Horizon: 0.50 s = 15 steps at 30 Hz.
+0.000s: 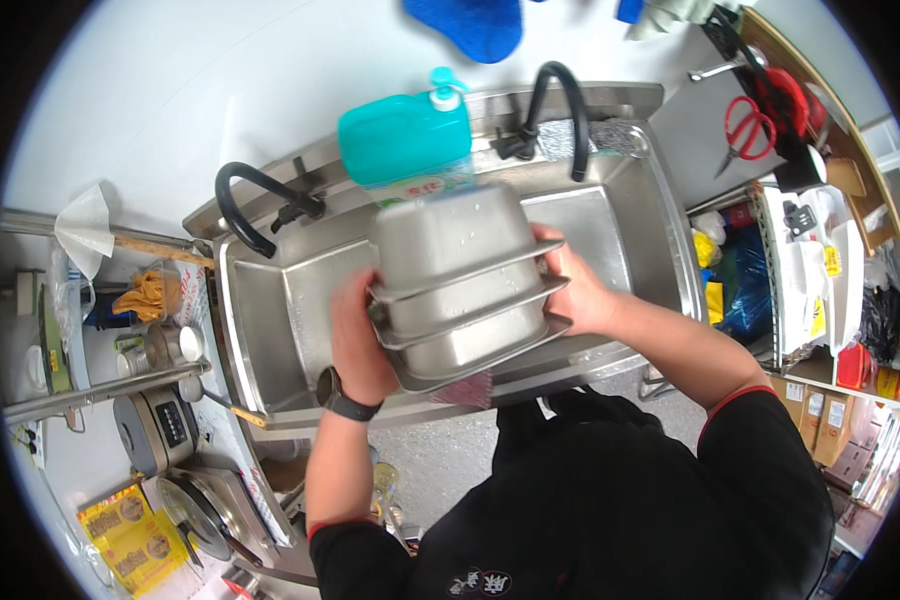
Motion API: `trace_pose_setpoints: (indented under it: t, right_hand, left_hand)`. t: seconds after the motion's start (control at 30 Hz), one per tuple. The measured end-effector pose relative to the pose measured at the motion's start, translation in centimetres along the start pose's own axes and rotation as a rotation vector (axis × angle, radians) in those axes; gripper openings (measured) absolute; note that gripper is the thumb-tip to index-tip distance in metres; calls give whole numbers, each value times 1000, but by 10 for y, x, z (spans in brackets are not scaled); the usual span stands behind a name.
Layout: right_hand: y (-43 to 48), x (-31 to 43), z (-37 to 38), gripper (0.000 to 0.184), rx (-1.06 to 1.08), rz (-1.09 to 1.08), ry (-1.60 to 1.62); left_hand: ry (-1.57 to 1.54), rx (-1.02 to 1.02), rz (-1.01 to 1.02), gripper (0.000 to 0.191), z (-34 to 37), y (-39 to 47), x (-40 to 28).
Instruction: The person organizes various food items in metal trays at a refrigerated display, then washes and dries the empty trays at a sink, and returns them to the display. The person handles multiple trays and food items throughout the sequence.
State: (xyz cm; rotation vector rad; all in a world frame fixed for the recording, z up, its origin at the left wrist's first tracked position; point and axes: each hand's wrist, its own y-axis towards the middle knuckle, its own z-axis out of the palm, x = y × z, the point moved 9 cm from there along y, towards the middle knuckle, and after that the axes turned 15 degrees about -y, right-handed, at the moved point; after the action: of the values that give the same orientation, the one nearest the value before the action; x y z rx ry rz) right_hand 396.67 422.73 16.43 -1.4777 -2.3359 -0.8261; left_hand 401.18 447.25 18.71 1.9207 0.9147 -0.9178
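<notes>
Between my two hands is a stack of three stainless-steel food pans [457, 285], bottoms turned up and nested, with water drops on the metal. My left hand [360, 337], with a dark watch at the wrist, presses along the stack's left side. On the right, my right hand [574, 285] grips the stack by the projecting rims. The pans are held above the front middle of a two-basin steel sink [637, 225] and hide its divider. Behind them stands a teal detergent jug [405, 139] with a pump top. A reddish cloth [465, 388] shows below the stack at the sink's front edge.
Black gooseneck faucets rise over the left basin [244, 195] and right basin [555, 97]. Scouring pads [589, 137] lie on the back ledge. Red-handled scissors [750, 131] hang at right above a crowded rack [802, 255]. A rice cooker [157, 427] and a lidded pan [195, 517] stand at left.
</notes>
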Motion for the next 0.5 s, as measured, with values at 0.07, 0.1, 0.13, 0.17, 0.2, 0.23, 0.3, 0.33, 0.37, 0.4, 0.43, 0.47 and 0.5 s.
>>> trace_pose_setpoints:
  t: [0.07,0.1,0.13,0.17,0.2,0.23,0.3,0.33,0.37,0.4,0.43,0.47,0.5]
  right_hand:
    - [-17,-17,-40,95,-14,102,57]
    - [-23,-19,-59,94,-58,86,5]
    - [-32,-22,-76,94,-99,59,-45]
    - [-40,-23,-92,94,-145,30,-106]
    - [-51,-38,-95,96,-69,145,18]
    - [-59,-40,-104,100,-86,134,68]
    - [-80,-53,-115,101,-40,219,104]
    - [-90,-56,-122,98,-37,236,102]
    - [-99,-58,-129,96,-44,245,94]
    - [-107,-60,-138,93,-61,236,87]
    - [-115,-64,-142,97,-22,267,71]
    - [-122,-68,-145,101,8,280,56]
    - [-129,-73,-146,105,50,314,43]
  left_hand:
    - [41,13,86,75,26,14,-31]
    - [66,23,144,76,39,20,-47]
    - [92,37,205,77,53,25,-64]
    - [72,55,180,79,65,30,-71]
    - [50,73,151,81,78,31,-78]
    - [39,88,134,83,92,30,-86]
    - [155,117,229,89,117,29,-110]
    - [194,126,274,90,129,29,-120]
    - [221,135,329,91,142,27,-131]
    - [202,102,313,93,150,26,-136]
    - [188,64,339,86,158,24,-143]
    - [174,24,365,80,163,23,-149]
    - [161,-17,390,73,168,21,-155]
